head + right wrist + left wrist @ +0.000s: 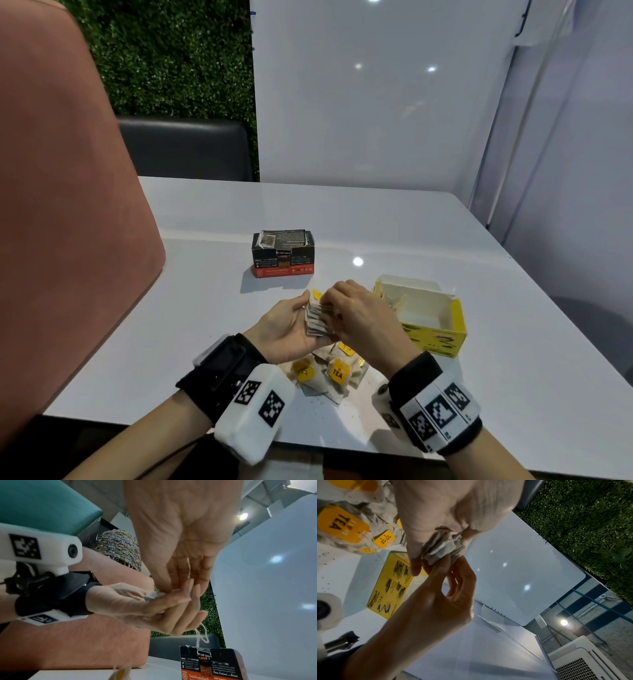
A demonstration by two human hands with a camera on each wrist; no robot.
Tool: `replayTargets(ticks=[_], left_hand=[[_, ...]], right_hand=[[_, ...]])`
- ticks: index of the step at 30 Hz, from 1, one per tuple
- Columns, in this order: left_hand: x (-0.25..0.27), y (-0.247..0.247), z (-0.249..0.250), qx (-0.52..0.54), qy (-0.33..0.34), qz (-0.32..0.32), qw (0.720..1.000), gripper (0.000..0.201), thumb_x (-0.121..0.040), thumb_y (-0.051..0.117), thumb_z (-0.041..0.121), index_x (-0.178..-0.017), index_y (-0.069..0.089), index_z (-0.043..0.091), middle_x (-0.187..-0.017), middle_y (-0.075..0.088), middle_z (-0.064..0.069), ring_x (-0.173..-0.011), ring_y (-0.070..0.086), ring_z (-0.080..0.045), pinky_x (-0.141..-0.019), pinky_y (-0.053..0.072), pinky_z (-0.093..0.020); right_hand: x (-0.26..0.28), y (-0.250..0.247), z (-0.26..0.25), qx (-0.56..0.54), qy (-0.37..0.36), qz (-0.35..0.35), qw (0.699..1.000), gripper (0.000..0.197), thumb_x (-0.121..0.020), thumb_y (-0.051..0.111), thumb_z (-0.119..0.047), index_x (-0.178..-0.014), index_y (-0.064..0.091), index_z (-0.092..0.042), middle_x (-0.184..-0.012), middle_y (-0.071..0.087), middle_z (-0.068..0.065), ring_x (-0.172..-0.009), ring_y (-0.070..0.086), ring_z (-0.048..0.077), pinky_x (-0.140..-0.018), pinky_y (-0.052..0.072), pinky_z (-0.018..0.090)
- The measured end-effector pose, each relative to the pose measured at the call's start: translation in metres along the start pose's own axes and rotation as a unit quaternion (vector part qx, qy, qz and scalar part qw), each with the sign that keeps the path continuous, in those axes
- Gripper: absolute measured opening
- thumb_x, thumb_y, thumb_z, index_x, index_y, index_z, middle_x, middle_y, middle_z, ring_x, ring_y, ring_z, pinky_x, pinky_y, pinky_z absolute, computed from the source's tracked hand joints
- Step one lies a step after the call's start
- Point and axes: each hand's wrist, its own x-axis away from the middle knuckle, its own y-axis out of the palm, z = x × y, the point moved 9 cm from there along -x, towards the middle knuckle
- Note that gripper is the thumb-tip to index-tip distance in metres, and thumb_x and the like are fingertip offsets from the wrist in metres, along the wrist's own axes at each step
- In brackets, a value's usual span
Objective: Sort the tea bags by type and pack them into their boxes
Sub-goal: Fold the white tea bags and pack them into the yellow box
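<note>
The left hand (286,325) is held palm up above the near middle of the white table (513,325), its fingers curled under a fanned stack of paper tea bags (318,317) that rests across the palm. The right hand (359,315) comes in from the right with its fingers bent down onto the top of that stack, pinching the bags against the left fingers; in the left wrist view the bundle (443,547) sits squeezed between both sets of fingertips. A white string (202,634) hangs in a loop below the left hand in the right wrist view.

Directly beneath the hands, close to the near edge of the table, lies a loose pile of tea bags with yellow tags (329,375), one tag reading TEA. Dark specks of tea dust are scattered on the surface around the pile.

Just to the right of the hands stands the yellow tea box (435,329), its lid open; what lies inside cannot be made out. Farther back, toward the middle of the table, stands the black and red tea box (283,260), open at the top with dark packets showing above its rim.

A pink upholstered chair back (68,222) rises along the table's left edge.
</note>
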Motion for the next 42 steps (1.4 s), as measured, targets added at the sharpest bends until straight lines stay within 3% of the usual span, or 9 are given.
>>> replayTargets(ticks=[11, 16, 22, 26, 29, 32, 35, 39, 42], left_hand=[[0.001, -0.015, 0.001, 0.031, -0.006, 0.056, 0.998, 0.078, -0.098, 0.023, 0.051, -0.089, 0.07, -0.011, -0.095, 0.064, -0.023, -0.089, 0.061, -0.03, -0.076, 0.057, -0.042], [-0.002, -0.015, -0.001, 0.032, -0.02, 0.067, 0.997, 0.075, -0.095, 0.031, 0.053, -0.087, 0.068, -0.013, -0.087, 0.057, -0.018, -0.084, 0.05, -0.021, -0.082, 0.047, -0.027], [0.001, -0.007, 0.008, -0.02, 0.024, 0.046, 0.998, 0.021, -0.089, 0.054, 0.018, -0.085, 0.062, 0.0, -0.077, 0.056, -0.01, -0.075, 0.054, -0.016, -0.078, 0.049, -0.025], [0.004, -0.003, 0.015, -0.085, 0.041, 0.016, 0.995, 0.013, -0.086, 0.052, 0.002, -0.084, 0.064, -0.002, -0.084, 0.062, -0.012, -0.086, 0.058, -0.018, -0.079, 0.053, -0.026], [0.004, 0.006, 0.016, -0.271, 0.046, -0.009, 0.961, 0.018, -0.087, 0.052, -0.005, -0.104, 0.054, 0.002, -0.087, 0.066, -0.006, -0.089, 0.064, -0.016, -0.076, 0.055, -0.026], [-0.001, 0.009, 0.012, -0.399, 0.029, -0.023, 0.916, 0.079, -0.083, 0.059, -0.005, -0.145, 0.012, 0.01, -0.103, 0.064, -0.008, -0.098, 0.065, -0.019, -0.075, 0.054, -0.026], [-0.005, 0.014, 0.015, -0.511, 0.023, 0.0, 0.859, 0.111, -0.084, 0.063, 0.001, -0.143, -0.029, 0.021, -0.125, 0.058, -0.011, -0.108, 0.063, -0.023, -0.089, 0.053, -0.03], [-0.017, 0.049, 0.04, -0.658, 0.071, 0.039, 0.749, 0.106, -0.089, 0.06, 0.007, -0.141, -0.032, 0.014, -0.139, 0.043, -0.006, -0.121, 0.048, -0.018, -0.093, 0.039, -0.006], [-0.041, 0.079, 0.051, -0.695, 0.109, -0.004, 0.711, 0.114, -0.09, 0.059, 0.011, -0.13, -0.047, 0.022, -0.123, 0.061, -0.017, -0.11, 0.06, -0.028, -0.101, 0.045, -0.035]], right_hand=[[-0.001, -0.016, 0.005, 0.006, 0.01, 0.041, 0.999, 0.009, -0.087, 0.06, -0.02, -0.088, 0.061, -0.011, -0.084, 0.063, 0.004, -0.078, 0.057, 0.023, -0.06, 0.041, 0.026], [0.005, -0.003, -0.005, -0.006, -0.004, -0.012, 1.0, 0.016, -0.091, 0.054, -0.021, -0.1, 0.062, -0.009, -0.098, 0.064, 0.006, -0.089, 0.056, 0.022, -0.07, 0.045, 0.028], [0.008, -0.007, 0.0, -0.079, -0.002, -0.028, 0.997, 0.023, -0.092, 0.053, -0.014, -0.11, 0.066, -0.011, -0.107, 0.064, 0.004, -0.095, 0.058, 0.018, -0.078, 0.047, 0.026], [0.004, -0.024, 0.023, -0.18, 0.052, 0.021, 0.982, 0.017, -0.088, 0.057, -0.002, -0.098, 0.067, -0.01, -0.1, 0.066, 0.003, -0.086, 0.064, 0.015, -0.077, 0.051, 0.021], [-0.002, -0.015, 0.033, -0.216, 0.087, -0.072, 0.97, 0.037, -0.087, 0.063, -0.012, -0.122, 0.053, -0.02, -0.117, 0.06, -0.003, -0.093, 0.061, 0.011, -0.079, 0.051, 0.02], [-0.001, -0.003, 0.033, -0.212, 0.074, -0.168, 0.96, 0.055, -0.082, 0.069, -0.014, -0.13, 0.048, -0.03, -0.117, 0.061, -0.006, -0.089, 0.061, 0.009, -0.081, 0.053, 0.027], [-0.001, -0.012, 0.041, -0.23, 0.076, -0.135, 0.961, 0.05, -0.075, 0.074, -0.01, -0.119, 0.056, -0.028, -0.105, 0.063, -0.003, -0.08, 0.061, 0.011, -0.076, 0.056, 0.034], [-0.003, -0.034, 0.059, -0.266, 0.096, -0.096, 0.954, 0.031, -0.079, 0.07, -0.003, -0.104, 0.063, -0.02, -0.097, 0.067, 0.001, -0.074, 0.068, 0.011, -0.062, 0.059, 0.034], [-0.007, -0.061, 0.084, -0.275, 0.115, -0.044, 0.954, 0.021, -0.079, 0.07, -0.002, -0.096, 0.065, -0.013, -0.088, 0.07, 0.001, -0.069, 0.07, 0.012, -0.057, 0.059, 0.027]])
